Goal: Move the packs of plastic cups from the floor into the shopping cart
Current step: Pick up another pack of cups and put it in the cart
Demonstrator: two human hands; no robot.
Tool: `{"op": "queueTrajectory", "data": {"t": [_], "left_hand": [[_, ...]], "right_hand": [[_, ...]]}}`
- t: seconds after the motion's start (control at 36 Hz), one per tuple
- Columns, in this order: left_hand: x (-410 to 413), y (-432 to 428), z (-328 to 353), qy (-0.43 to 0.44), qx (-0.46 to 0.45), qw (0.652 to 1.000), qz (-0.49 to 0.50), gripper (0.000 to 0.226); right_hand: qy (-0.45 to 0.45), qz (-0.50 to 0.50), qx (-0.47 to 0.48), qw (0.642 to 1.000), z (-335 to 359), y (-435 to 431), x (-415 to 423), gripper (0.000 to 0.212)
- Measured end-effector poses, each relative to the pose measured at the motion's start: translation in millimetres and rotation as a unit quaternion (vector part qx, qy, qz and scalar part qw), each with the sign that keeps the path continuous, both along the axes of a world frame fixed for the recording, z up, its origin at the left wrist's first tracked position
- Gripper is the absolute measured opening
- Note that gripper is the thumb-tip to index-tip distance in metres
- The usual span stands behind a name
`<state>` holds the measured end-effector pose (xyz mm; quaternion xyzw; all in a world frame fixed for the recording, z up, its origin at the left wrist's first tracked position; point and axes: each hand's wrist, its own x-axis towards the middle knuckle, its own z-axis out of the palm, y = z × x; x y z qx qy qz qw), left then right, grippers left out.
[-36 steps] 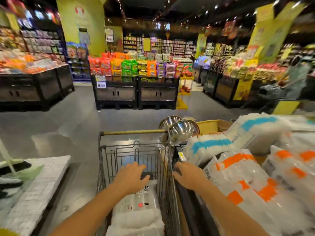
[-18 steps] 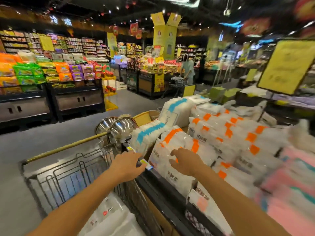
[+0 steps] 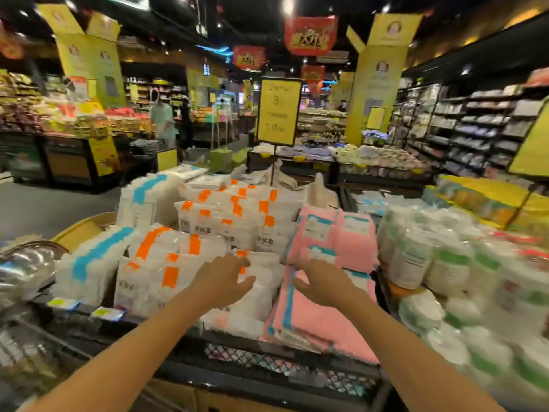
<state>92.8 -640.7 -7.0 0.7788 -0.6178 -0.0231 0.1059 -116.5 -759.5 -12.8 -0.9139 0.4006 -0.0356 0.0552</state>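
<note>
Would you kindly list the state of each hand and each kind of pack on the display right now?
left hand: open, fingers spread, over an orange-marked pack, gripping nothing.
right hand: open, over the pink packs, holding nothing.
orange-marked packs: stacked upright in the bin, sealed.
blue-marked packs: standing at the bin's left end.
pink packs: stacked, front ones leaning forward.
green-labelled stacks: wrapped, piled at the right; blurred.

A dim supermarket interior with a dark ceiling (image 3: 252, 13) dotted by small spotlights. Grey floor (image 3: 44, 206) stretches left. Tall yellow banners (image 3: 378, 72) and red hanging signs (image 3: 310, 35) fill the upper space. A yellow price sign (image 3: 278, 110) stands centre. Stocked shelves (image 3: 481, 129) line the right side.
</note>
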Motion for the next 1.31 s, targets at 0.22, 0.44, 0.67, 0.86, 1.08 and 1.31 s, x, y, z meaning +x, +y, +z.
{"op": "queueTrajectory", "data": {"t": [0.22,0.44,0.67,0.86,1.08,1.31], "left_hand": [[-141.2,-47.3,-3.4,0.004,0.008,0.989,-0.147,0.055],[-308.9,-44.1,-8.2,0.017,0.030,0.962,-0.271,0.052],[-456.9,-39.5,-22.5,0.033,0.063,0.917,-0.392,0.061],[-568.8,-48.7,-31.2,0.011,0.066,0.862,-0.503,0.052],[-672.0,-67.1,-41.8,-0.011,0.075,0.774,-0.628,0.057],[-777.3,-46.1,-48.4,-0.033,0.076,0.690,-0.719,0.053]], "right_hand": [[0.009,-0.135,0.001,0.991,0.7,22.7,-173.0,0.048],[-0.001,-0.252,0.022,0.967,-11.5,78.8,-338.6,0.049],[-0.001,-0.364,0.047,0.930,-23.5,140.8,-476.8,0.036],[-0.009,-0.482,0.059,0.874,-40.6,178.2,-573.7,0.038],[-0.041,-0.602,0.072,0.794,-38.9,219.7,-645.7,0.044],[-0.041,-0.723,0.049,0.688,-47.6,290.5,-700.5,0.049]]}}
